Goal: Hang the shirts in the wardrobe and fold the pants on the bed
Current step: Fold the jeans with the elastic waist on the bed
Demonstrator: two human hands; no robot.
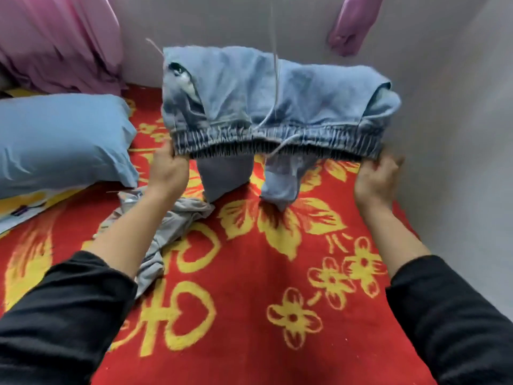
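Light-blue denim pants [277,98], seemingly folded, aloft.

Soft, even light, fairly bright, with no glare; its source cannot be told. Only a faint shadow lies on the blanket [249,315] under the jeans [277,90]. The whole picture is slightly blurred, fine weave lost. Wide-angle bending curves the right wall [449,140] and stretches the near black sleeves [55,315], which show almost no detail.

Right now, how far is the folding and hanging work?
Done: no folded pants show on the blanket; the hanging part cannot be judged from this view. In hand: the left hand and the right hand grip the waistband of the blue pants, held up above the blanket, not yet folded. Left: fold these pants; a grey garment lies crumpled near the left hand.
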